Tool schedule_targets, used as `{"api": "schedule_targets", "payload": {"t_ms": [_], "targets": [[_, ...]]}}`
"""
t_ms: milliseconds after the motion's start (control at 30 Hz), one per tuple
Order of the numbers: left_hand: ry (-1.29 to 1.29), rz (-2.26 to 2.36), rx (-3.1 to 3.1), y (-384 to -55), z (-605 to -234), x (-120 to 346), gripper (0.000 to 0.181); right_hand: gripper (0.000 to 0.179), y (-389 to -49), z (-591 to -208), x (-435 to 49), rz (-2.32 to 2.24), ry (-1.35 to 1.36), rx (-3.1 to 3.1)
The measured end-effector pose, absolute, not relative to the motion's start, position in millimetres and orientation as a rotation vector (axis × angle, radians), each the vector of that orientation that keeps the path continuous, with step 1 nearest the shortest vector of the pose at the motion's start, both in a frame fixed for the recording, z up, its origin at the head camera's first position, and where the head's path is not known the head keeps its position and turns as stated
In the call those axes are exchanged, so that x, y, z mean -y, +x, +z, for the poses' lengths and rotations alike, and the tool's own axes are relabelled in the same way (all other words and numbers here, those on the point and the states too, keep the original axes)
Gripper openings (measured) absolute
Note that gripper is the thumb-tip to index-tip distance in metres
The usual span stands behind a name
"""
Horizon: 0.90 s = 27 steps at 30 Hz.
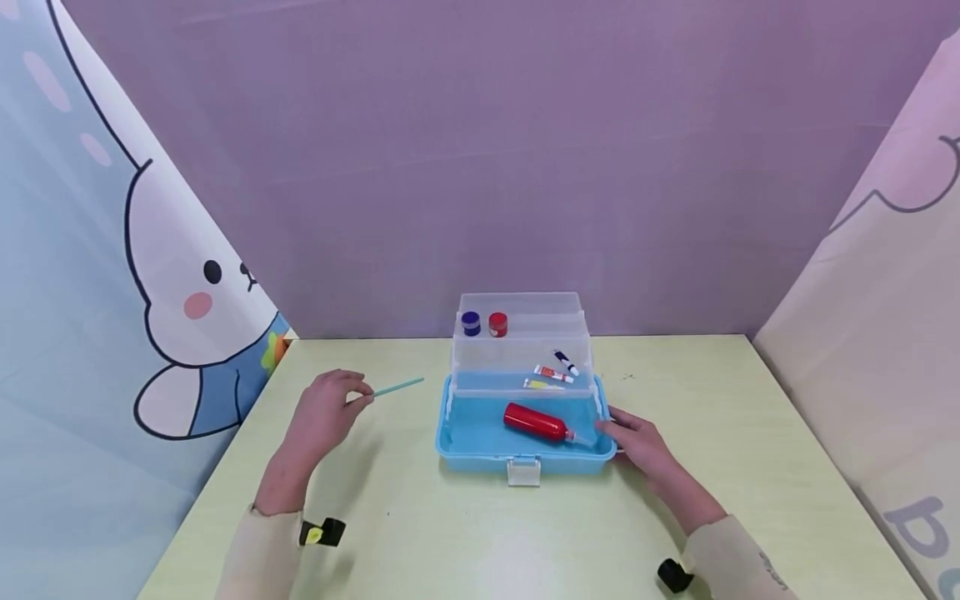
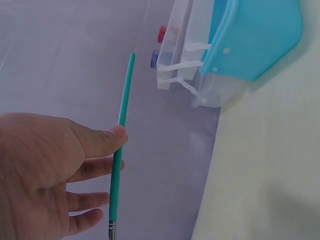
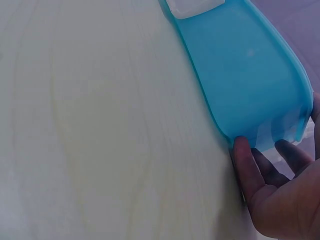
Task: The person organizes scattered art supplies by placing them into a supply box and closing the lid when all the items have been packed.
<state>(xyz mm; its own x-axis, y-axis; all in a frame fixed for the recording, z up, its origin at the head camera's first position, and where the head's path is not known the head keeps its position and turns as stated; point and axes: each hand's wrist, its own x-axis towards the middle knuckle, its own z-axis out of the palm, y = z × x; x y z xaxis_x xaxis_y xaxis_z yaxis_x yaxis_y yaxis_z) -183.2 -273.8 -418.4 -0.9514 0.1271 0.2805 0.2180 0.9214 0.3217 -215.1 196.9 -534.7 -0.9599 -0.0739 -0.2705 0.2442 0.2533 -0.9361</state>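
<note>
A thin teal paintbrush (image 2: 122,110) is pinched between the thumb and index finger of my left hand (image 1: 330,408), above the table left of the box. Its metal collar (image 2: 112,227) shows at the bottom of the left wrist view; the bristles are out of frame. My right hand (image 1: 637,442) grips the right end of the blue plastic box (image 1: 480,465), thumb over the rim and fingers against the outside wall. Inside the box lies a red bottle (image 1: 534,422) with a clear nozzle, tilted toward the right hand.
Raised clear trays (image 1: 517,354) behind the box hold a purple-lidded jar (image 1: 470,323), a red jar (image 1: 498,324) and small paint tubes (image 1: 553,374). A clear latch (image 1: 523,472) hangs at the front. The pale table (image 1: 450,542) meets a purple backdrop (image 1: 517,167).
</note>
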Motion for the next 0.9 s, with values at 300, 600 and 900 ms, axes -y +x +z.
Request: {"api": "schedule_targets", "payload": {"t_ms": [300, 600, 900], "targets": [[-0.326, -0.468, 2.795, -200, -398, 255, 0.010, 0.070, -217, -536, -197, -1.794, 0.152, -2.253], [-0.332, -0.436, 2.796, -215, -386, 231, 0.010, 0.070, -215, -536, -198, -1.796, 0.156, -2.250], [-0.350, -0.415, 2.818, -234, -374, 210, 0.011, 0.071, -217, -535, -199, -1.782, 0.150, -2.253]]}}
